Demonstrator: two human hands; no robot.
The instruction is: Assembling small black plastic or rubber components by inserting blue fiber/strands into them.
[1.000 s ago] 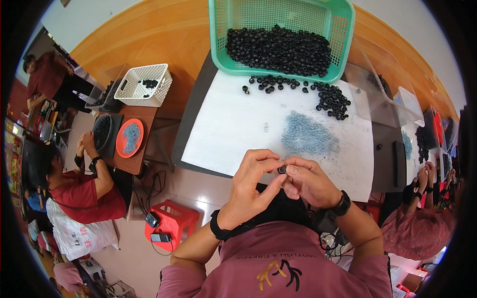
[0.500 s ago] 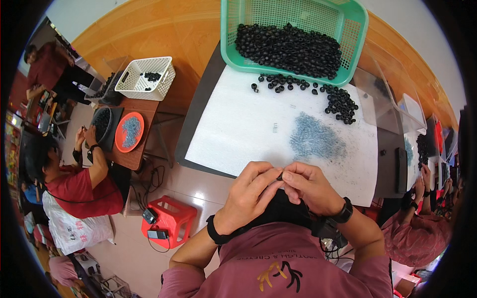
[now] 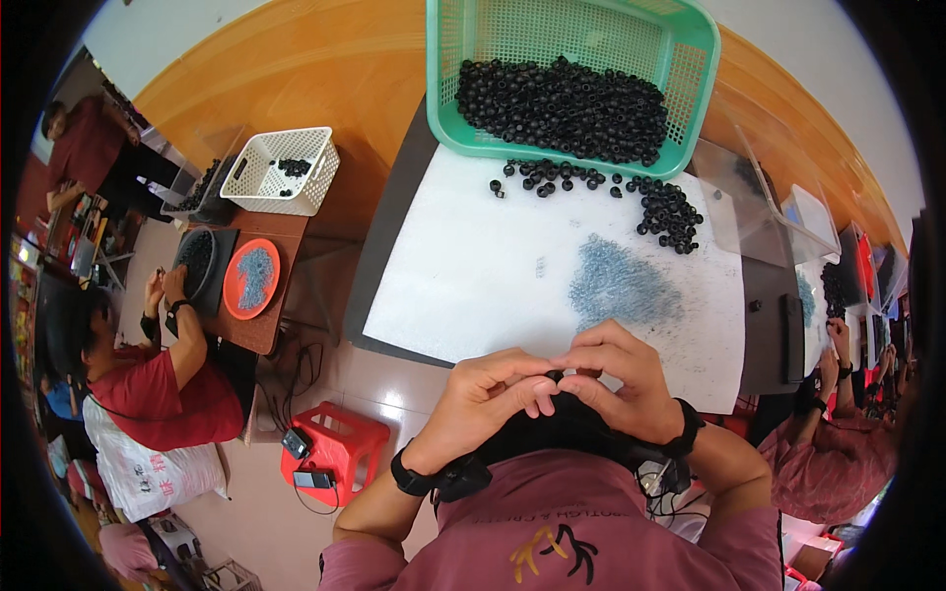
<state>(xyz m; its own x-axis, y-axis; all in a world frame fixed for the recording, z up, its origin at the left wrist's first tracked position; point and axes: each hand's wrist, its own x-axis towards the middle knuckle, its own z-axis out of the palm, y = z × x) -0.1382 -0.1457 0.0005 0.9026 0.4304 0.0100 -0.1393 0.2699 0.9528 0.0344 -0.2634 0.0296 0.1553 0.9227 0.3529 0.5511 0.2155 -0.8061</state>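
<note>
My left hand [image 3: 488, 399] and my right hand [image 3: 623, 379] meet close to my body, at the near edge of the table. Pinched between their fingertips is a small black round part [image 3: 555, 375], mostly covered by the fingers. Beyond my right hand, a spread of tiny clear bluish pieces [image 3: 616, 281] lies on a white foam sheet [image 3: 434, 266]. Farther back on the sheet are loose black round parts [image 3: 670, 212] with holes. A green plastic basket [image 3: 572, 163] behind them holds a heap of the same kind.
To the left, another table carries a white basket [image 3: 310, 187] and an orange plate [image 3: 231, 281] of bluish pieces; a person in red [image 3: 148, 389] works there. A red stool [image 3: 340, 443] stands on the floor below. At right are a clear bin [image 3: 724, 212] and another person [image 3: 823, 463].
Both hands have turned at the wrists, and my left thumb now lies across the near side of the black part. The pinch stays closed. The view has shifted slightly.
</note>
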